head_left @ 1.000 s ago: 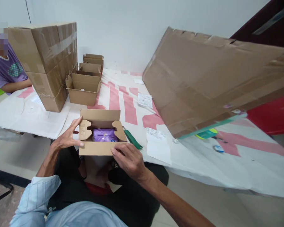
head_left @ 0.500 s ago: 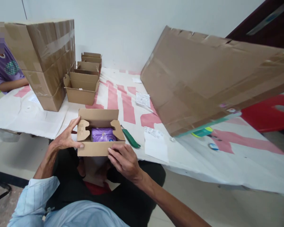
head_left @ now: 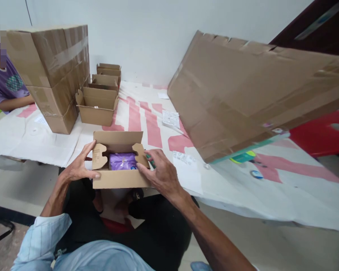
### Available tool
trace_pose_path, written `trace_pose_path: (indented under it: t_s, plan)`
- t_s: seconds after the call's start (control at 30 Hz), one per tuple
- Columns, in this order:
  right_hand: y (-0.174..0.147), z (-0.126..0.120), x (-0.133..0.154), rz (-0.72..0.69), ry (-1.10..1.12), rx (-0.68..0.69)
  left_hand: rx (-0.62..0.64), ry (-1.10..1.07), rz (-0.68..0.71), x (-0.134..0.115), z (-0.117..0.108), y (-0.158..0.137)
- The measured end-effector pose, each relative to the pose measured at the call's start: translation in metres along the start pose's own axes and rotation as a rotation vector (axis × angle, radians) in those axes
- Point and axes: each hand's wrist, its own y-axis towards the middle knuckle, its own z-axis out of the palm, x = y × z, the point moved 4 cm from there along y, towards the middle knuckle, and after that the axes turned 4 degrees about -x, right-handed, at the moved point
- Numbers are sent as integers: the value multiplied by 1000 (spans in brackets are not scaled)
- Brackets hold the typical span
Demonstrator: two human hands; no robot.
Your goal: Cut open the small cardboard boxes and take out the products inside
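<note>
A small cardboard box (head_left: 121,180) stands at the table's near edge with its lid flaps up and its side flaps folded part way in. Inside it lies a purple plastic-wrapped packet (head_left: 122,161). My left hand (head_left: 79,165) grips the box's left end, thumb on the front panel and fingers at the back corner. At the right end, my right hand (head_left: 162,171) has its thumb on the side flap and its fingers curled around the outside. A green-handled cutter (head_left: 151,162) shows only in part between those fingers and the box.
Several open cardboard boxes (head_left: 97,113) line up beyond, beside a tall stack of taped cartons (head_left: 59,64). A large cardboard sheet (head_left: 251,94) leans at right. Papers (head_left: 186,173) and a tape roll (head_left: 256,174) lie on the table (head_left: 231,195). Another person (head_left: 12,82) sits far left.
My right hand has moved from the box's front panel up and right to its right end, now covering most of the cutter. My left hand and the box have hardly moved.
</note>
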Motion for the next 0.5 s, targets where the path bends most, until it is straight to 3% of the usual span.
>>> trace_pose_path:
  t_s: [0.1, 0.17, 0.3, 0.4, 0.5]
  plan:
    - [8, -7, 11, -123, -111, -41, 2, 3, -14, -2, 0, 0]
    - [17, -7, 24, -263, -174, 16, 5, 0, -16, -3, 1, 0]
    - [43, 14, 53, -502, -220, 373, -4, -4, -18, -3, 1, 1]
    - [61, 39, 68, -499, -319, 677, -8, -3, -26, -2, 1, 0]
    - [72, 61, 77, -440, -451, 894, -7, -1, -22, -2, 1, 0]
